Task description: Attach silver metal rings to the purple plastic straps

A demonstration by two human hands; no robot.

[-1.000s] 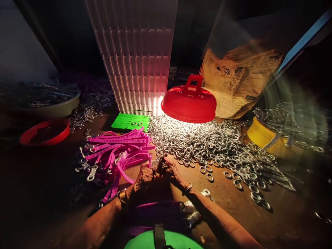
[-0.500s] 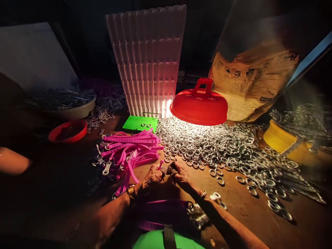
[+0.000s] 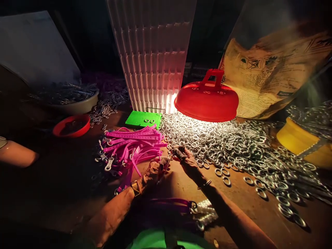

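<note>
My left hand (image 3: 153,172) is closed low over the table, in front of the pink straps. The pink strap in its fingers, plain a moment ago, is now mostly hidden. My right hand (image 3: 187,160) pinches at the near edge of a heap of metal rings (image 3: 207,141); what lies between its fingertips is too small and dark to name. A thin, pale piece shows between the two hands, which are slightly apart. To the left lies a pile of pink straps (image 3: 137,136) with metal snap hooks (image 3: 109,164) at their ends.
A red lamp shade (image 3: 207,100) hangs over the rings. Behind stand a ribbed translucent panel (image 3: 155,62) and a printed sack (image 3: 275,76). A green perforated tray (image 3: 140,119), a red bowl (image 3: 71,126) and a yellow container (image 3: 298,136) surround the work area. Another person's arm (image 3: 18,154) enters at left.
My right hand has moved up toward the rings, away from my left hand. The pink strap end above my left fingers no longer shows plainly. The camera view has shifted slightly.
</note>
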